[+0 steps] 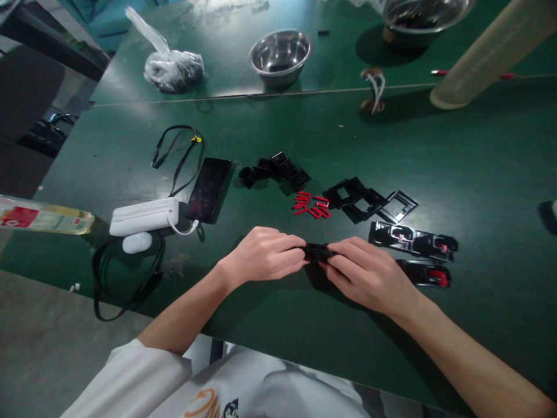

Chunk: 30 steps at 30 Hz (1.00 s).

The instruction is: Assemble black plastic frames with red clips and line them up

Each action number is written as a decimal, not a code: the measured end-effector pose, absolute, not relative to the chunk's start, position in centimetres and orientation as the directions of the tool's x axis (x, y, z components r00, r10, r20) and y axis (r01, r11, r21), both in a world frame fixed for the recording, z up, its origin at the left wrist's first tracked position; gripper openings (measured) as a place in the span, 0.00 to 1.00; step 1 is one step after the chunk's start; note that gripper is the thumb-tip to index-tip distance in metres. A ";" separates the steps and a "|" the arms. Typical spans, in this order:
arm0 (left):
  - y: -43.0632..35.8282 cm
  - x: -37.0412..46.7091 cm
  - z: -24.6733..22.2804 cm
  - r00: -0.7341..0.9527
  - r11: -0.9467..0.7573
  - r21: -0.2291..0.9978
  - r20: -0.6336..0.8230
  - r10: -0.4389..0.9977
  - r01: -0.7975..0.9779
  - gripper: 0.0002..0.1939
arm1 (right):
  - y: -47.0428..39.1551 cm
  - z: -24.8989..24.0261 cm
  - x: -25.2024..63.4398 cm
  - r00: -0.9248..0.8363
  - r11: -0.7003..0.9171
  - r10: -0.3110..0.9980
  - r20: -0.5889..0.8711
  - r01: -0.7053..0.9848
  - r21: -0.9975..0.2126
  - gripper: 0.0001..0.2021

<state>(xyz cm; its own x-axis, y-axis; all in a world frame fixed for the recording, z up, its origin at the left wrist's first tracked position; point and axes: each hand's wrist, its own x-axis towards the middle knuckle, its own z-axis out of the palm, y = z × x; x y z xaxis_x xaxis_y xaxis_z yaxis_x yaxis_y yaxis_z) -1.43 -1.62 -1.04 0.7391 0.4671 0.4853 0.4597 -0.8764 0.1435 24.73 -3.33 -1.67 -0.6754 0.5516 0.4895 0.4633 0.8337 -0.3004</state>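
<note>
Between my two hands is a small black plastic part [318, 252], held level just above the green table. My left hand [270, 253] pinches its left end, and my right hand [369, 270] grips its right end; the fingers cover both ends. Just beyond lie several small red plastic pieces [311, 205]. Black square frames [359, 197] lie past my right hand, partly overlapping. Beside that hand are glossy black pieces with red bits in them, a longer one [413, 240] and a shorter one [429, 274]. A cluster of black blocky parts [278, 168] sits farther off.
To the left are a phone [209, 190], a white power bank [143, 216], a white earbud case [137, 243], a black strap [102, 290] and a bottle [43, 216]. At the back stand a steel bowl [281, 58], a plastic bag [174, 69] and a tan tube [487, 58].
</note>
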 end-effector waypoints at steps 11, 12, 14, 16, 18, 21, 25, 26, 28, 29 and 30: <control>-1.6 -1.3 -0.7 0.750 -0.875 0.118 0.470 0.465 0.469 0.12 | -3.3 -1.7 24.7 -0.666 0.835 0.550 0.503 0.450 -0.317 0.07; -1.6 -1.3 -0.7 0.751 -0.875 0.113 0.468 0.465 0.471 0.12 | -3.3 -1.7 24.7 -0.666 0.833 0.553 0.501 0.451 -0.320 0.07; -1.6 -1.3 -0.7 0.755 -0.874 0.103 0.464 0.464 0.474 0.13 | -3.3 -1.7 24.8 -0.666 0.829 0.559 0.494 0.453 -0.328 0.07; -1.5 -1.3 -0.7 0.758 -0.874 0.097 0.460 0.463 0.475 0.13 | -3.3 -1.8 24.8 -0.664 0.828 0.561 0.495 0.452 -0.332 0.07; -1.5 -1.4 -0.7 0.759 -0.874 0.095 0.457 0.464 0.476 0.13 | -3.3 -1.8 24.8 -0.664 0.830 0.557 0.498 0.451 -0.327 0.07; -1.5 -1.4 -0.8 0.757 -0.873 0.096 0.459 0.465 0.478 0.13 | -3.3 -1.8 24.7 -0.667 0.834 0.552 0.501 0.455 -0.313 0.07; -1.6 -1.5 -0.8 0.750 -0.873 0.113 0.468 0.468 0.474 0.13 | -3.3 -1.7 24.8 -0.657 0.827 0.561 0.503 0.465 -0.315 0.07; -1.6 -1.5 -0.8 0.748 -0.873 0.118 0.470 0.469 0.473 0.13 | -3.4 -1.7 24.8 -0.655 0.827 0.561 0.506 0.464 -0.316 0.07; -1.6 -1.5 -0.8 0.746 -0.873 0.126 0.472 0.471 0.471 0.14 | -3.3 -1.7 24.8 -0.651 0.829 0.559 0.513 0.460 -0.319 0.08; -1.5 -1.5 -0.9 0.745 -0.872 0.129 0.470 0.472 0.471 0.14 | -3.3 -1.7 24.9 -0.648 0.829 0.559 0.518 0.457 -0.323 0.08; -1.5 -1.5 -0.9 0.745 -0.872 0.133 0.469 0.474 0.471 0.14 | -3.3 -1.7 24.9 -0.643 0.827 0.561 0.521 0.454 -0.331 0.09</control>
<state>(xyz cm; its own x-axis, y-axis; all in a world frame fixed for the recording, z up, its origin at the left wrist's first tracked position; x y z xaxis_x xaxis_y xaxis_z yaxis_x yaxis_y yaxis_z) -1.52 -1.54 -0.90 0.7452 0.4738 0.4693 0.4707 -0.8722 0.1331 24.89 -3.29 -1.68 -0.6432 0.5613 0.5208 0.4537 0.8273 -0.3313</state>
